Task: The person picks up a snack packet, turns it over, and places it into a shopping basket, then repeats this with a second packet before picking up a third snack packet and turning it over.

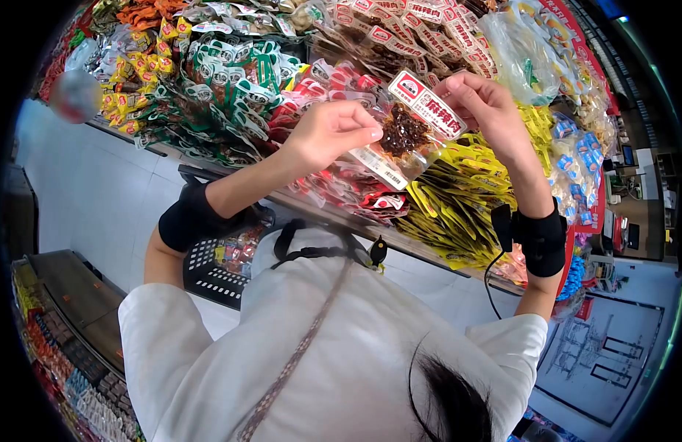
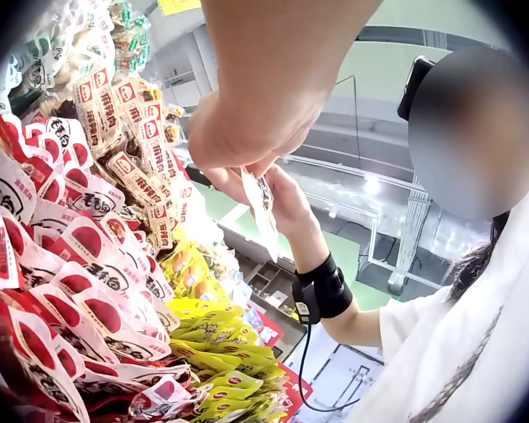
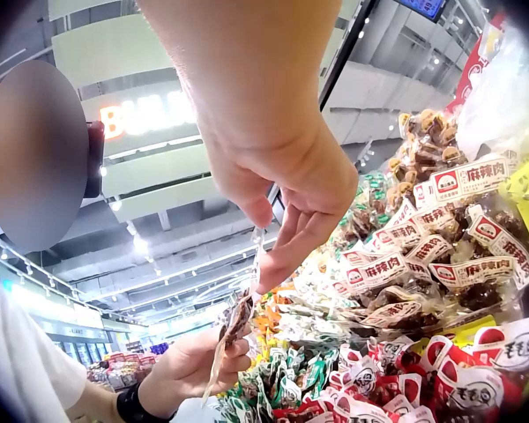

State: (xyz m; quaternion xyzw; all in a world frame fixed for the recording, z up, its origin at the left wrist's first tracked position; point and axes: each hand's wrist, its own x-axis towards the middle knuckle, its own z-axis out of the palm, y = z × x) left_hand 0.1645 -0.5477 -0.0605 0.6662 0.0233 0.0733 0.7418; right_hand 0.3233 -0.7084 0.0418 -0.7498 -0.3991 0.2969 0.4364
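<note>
A clear snack packet (image 1: pixel 406 132) with dark brown pieces inside and a white-and-red label across its top is held up between both hands. My left hand (image 1: pixel 330 136) pinches its left edge between thumb and fingers. At the label's upper right end, my right hand (image 1: pixel 492 110) pinches the packet. In the left wrist view the packet (image 2: pixel 260 207) shows nearly edge-on, and the right wrist view shows the packet (image 3: pixel 236 322) slanting between the two hands. Similar packets (image 1: pixel 437 37) with the same label lie heaped just beyond.
Red-and-pink packets (image 1: pixel 319 191) and yellow packets (image 1: pixel 459 199) fill the display below my hands. Green-and-white packets (image 1: pixel 241 81) lie to the left. A black basket (image 1: pixel 208 276) holding packets stands on the floor under the counter edge.
</note>
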